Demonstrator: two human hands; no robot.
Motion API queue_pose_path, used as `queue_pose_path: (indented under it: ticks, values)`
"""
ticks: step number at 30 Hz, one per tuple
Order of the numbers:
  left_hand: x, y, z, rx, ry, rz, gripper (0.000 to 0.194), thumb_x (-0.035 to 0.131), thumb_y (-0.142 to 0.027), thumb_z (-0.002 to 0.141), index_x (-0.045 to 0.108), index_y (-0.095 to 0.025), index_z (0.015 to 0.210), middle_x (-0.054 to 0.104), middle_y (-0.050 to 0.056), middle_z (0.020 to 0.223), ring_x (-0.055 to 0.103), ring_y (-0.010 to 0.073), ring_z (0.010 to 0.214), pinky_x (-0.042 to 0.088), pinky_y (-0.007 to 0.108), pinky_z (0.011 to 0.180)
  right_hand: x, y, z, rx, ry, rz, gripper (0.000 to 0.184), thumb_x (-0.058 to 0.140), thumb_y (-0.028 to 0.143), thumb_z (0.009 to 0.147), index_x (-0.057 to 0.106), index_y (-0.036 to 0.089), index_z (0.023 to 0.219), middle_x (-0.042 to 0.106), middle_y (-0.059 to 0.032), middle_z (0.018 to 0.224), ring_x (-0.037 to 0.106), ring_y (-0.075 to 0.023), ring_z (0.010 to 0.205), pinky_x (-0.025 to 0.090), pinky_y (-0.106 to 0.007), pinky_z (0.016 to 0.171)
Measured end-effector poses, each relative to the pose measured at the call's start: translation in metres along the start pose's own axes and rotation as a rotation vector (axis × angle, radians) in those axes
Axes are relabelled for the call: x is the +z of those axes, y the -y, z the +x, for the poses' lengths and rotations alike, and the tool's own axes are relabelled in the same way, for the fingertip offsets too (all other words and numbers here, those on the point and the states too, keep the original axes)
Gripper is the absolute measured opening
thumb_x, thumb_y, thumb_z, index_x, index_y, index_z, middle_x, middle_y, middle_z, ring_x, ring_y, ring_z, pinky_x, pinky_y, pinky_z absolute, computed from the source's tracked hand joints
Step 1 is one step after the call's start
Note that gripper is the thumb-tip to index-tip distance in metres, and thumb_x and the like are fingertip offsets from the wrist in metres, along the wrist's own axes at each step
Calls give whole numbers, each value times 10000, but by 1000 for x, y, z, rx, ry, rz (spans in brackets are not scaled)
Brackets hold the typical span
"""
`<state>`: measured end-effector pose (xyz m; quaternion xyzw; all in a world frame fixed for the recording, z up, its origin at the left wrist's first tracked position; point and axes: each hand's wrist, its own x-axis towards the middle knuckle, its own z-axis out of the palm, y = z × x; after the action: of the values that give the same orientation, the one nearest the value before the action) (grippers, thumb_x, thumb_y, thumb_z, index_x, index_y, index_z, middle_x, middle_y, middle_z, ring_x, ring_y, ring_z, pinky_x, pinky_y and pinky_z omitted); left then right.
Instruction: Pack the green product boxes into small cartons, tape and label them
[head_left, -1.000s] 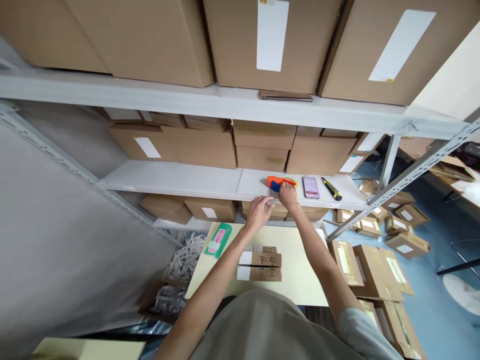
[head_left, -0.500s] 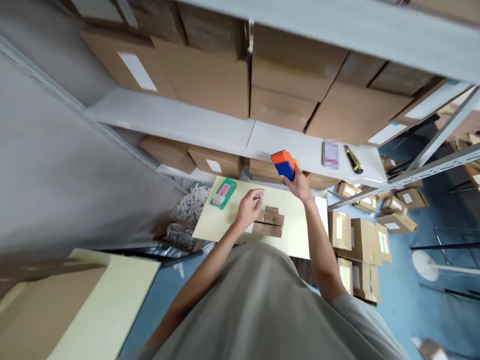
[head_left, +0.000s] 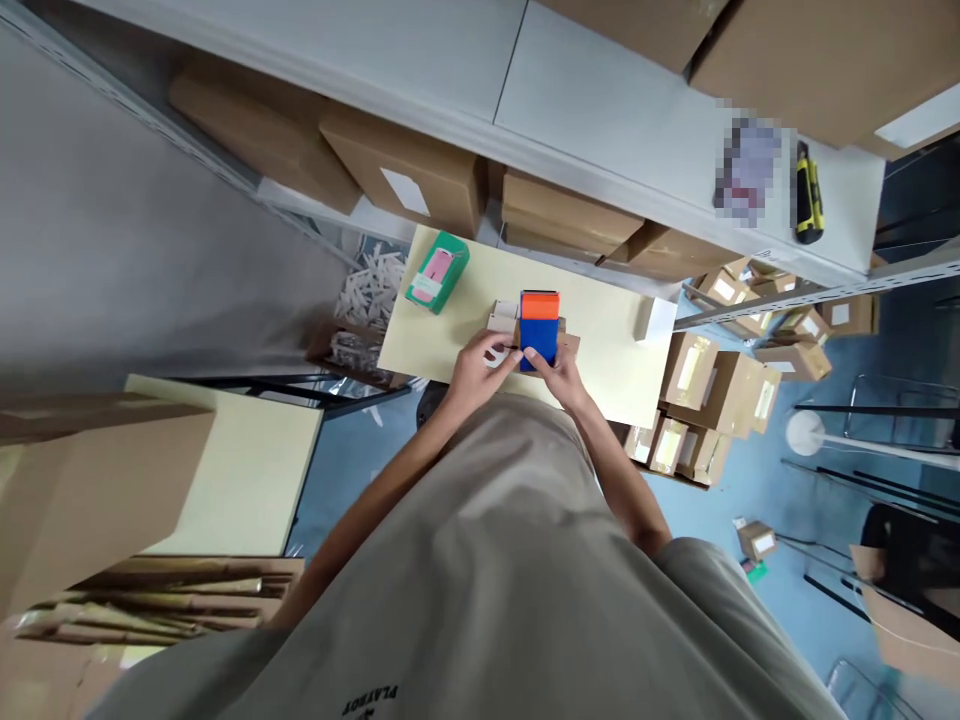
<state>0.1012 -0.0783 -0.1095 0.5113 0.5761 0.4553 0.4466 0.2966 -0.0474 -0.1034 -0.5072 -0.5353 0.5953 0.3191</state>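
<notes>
A small blue-and-orange box [head_left: 539, 335] is upright in front of me over the pale yellow table, orange part at the far end. My right hand [head_left: 559, 377] grips its lower right, thumb across the blue face. My left hand [head_left: 480, 370] is at the lower left edge, thumb and forefinger drawn together against it; the exact contact is hard to make out. Behind and beneath it are small brown cardboard boxes [head_left: 569, 343], mostly covered, and a whitish box [head_left: 502, 316]. A green box with a pink panel [head_left: 439, 272] lies to the left on the table.
The pale yellow table [head_left: 607, 385] has a white box [head_left: 656, 319] at its right end. A grey shelf [head_left: 600, 120] above carries a yellow-and-black utility knife [head_left: 808, 195] and large cartons. Stacked cartons [head_left: 709, 375] stand at the right; white scraps [head_left: 367, 290] lie left.
The blue-and-orange box has come down and nearer in my right hand, turning its blue face up. My left hand has moved to its edge. My view has tilted downward.
</notes>
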Motion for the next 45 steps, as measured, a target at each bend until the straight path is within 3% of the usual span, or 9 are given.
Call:
queue_pose_path:
  ticks: [5, 10, 13, 17, 23, 29, 36, 39, 45]
  values:
    - [-38, -3, 26, -144, 56, -145, 710, 898, -655, 851, 768, -213, 1392, 784, 140, 1360, 745, 274, 1167, 603, 373, 958, -14, 1, -14, 5, 181, -114, 788, 725, 895, 915, 670, 211, 1303, 778, -97, 1099, 699, -269, 963, 632, -430, 899]
    - [-60, -30, 34, -131, 243, -82, 649, 976, -640, 783, 848, -215, 1256, 815, 124, 1267, 755, 312, 1168, 607, 398, 995, -29, 12, -21, -13, 334, -263, 812, 685, 875, 954, 650, 188, 1384, 776, -111, 1193, 688, -268, 989, 600, -388, 877]
    - [-59, -40, 29, -133, 260, -74, 571, 999, -587, 771, 860, -209, 1176, 812, 100, 1167, 765, 311, 1136, 623, 385, 954, -36, 20, -21, -6, 359, -365, 783, 667, 869, 963, 664, 191, 1357, 779, -104, 1164, 679, -268, 955, 596, -394, 879]
    - [-55, -36, 26, -140, 209, -73, 451, 965, -518, 836, 847, -193, 1125, 798, 81, 1101, 760, 278, 1072, 619, 359, 924, -41, 28, -22, 2, 385, -432, 704, 664, 818, 983, 676, 198, 1316, 776, -95, 1099, 662, -269, 914, 587, -401, 863]
    - [-39, -6, 31, -214, 157, -88, 333, 872, -473, 924, 805, -158, 1007, 790, 66, 992, 742, 233, 961, 608, 325, 868, -46, 30, -18, 30, 445, -459, 610, 707, 680, 968, 690, 193, 1334, 755, -52, 1015, 613, -228, 804, 522, -354, 766]
    - [-14, 26, 18, -298, 67, -166, 228, 817, -401, 912, 775, -179, 936, 807, 64, 973, 745, 220, 923, 617, 339, 880, -52, 35, -7, 109, 438, -564, 635, 631, 817, 993, 737, 197, 1078, 715, -30, 850, 592, -208, 742, 457, -326, 707]
    - [5, 45, -2, -386, -80, -224, 342, 863, -522, 836, 776, -197, 894, 809, 62, 910, 733, 220, 868, 618, 341, 838, -67, 53, 13, 238, 609, -628, 700, 677, 896, 942, 769, 208, 1029, 770, -42, 876, 678, -213, 759, 483, -303, 699]
    - [-4, 50, 0, -421, -137, -259, 381, 896, -538, 801, 783, -187, 895, 793, 60, 870, 711, 203, 817, 606, 320, 782, -79, 66, 20, 329, 685, -625, 689, 706, 892, 923, 772, 211, 998, 787, -42, 864, 708, -206, 755, 503, -287, 675]
    - [-54, 80, 23, -419, -369, -191, 312, 897, -452, 823, 750, -179, 862, 683, -2, 718, 614, 126, 648, 533, 238, 633, -109, 89, 32, 503, 662, -809, 698, 705, 895, 923, 722, 202, 841, 773, -49, 730, 701, -174, 616, 490, -281, 577]
